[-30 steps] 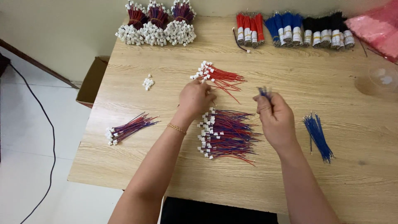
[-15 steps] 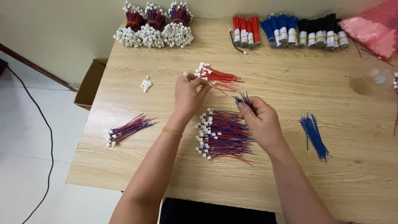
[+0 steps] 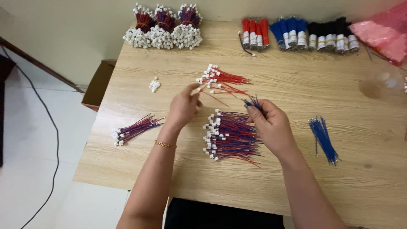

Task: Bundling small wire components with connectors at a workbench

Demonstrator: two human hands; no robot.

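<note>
My left hand [image 3: 183,108] pinches one red wire with a white plug [image 3: 202,89], lifted off the loose pile of red plugged wires [image 3: 222,79] in the middle of the wooden table [image 3: 296,89]. My right hand [image 3: 271,125] grips a few short blue wires [image 3: 253,102] by their lower ends, tips pointing up. Between and below both hands lies a large heap of red-and-blue wires with white plugs [image 3: 229,135]. More loose blue wires [image 3: 323,135] lie to the right of my right hand.
A small red-and-blue bundle [image 3: 133,129] lies at the left edge. Loose white plugs [image 3: 154,84] sit nearby. Tied plug bundles [image 3: 163,27] stand at the back left, red, blue and black wire bundles [image 3: 296,34] at the back, a pink bag [image 3: 379,32] far right, a cardboard box [image 3: 99,85] on the floor.
My right hand with the blue wires has moved left and down toward the heap. My left hand has drawn one red wire out of the red pile.
</note>
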